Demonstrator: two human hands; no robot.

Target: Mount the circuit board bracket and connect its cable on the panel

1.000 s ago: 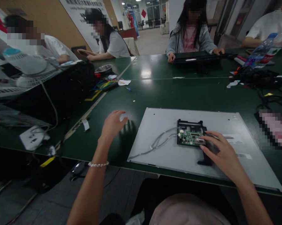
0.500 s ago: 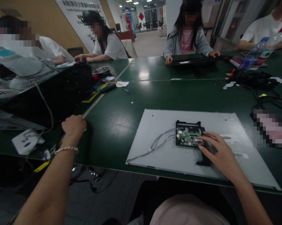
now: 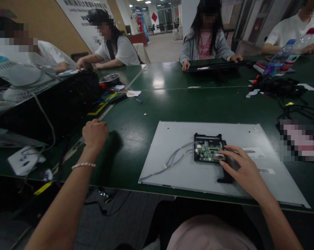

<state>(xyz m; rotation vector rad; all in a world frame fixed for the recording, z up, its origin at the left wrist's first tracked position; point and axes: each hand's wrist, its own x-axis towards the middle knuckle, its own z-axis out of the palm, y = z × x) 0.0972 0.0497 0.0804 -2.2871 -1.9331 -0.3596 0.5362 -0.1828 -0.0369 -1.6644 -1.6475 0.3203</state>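
A flat display panel (image 3: 172, 139) lies with its pale grey metal back up near the table's front edge. On it sits a black plastic bracket (image 3: 208, 137) carrying a green circuit board (image 3: 207, 153). Thin grey cables (image 3: 169, 164) run from the board's left side to the panel's lower left corner. My right hand (image 3: 241, 168) holds the right end of the circuit board, fingers and thumb around its metal connector. My left hand (image 3: 95, 133), with a beaded bracelet at the wrist, is closed above the table left of the panel; its fingertips are hidden.
Left stands a large black box (image 3: 75, 93) with a fan on it. A white adapter (image 3: 26, 160) and cords lie nearby. Wires (image 3: 112, 97) and a screwdriver (image 3: 137, 100) lie further back. Right are black cables, bottles (image 3: 279, 60) and a blurred pink object. Several people sit around the table.
My left hand has moved right, toward the panel, still closed. My right hand stays on the circuit board. The whole view has shifted slightly.
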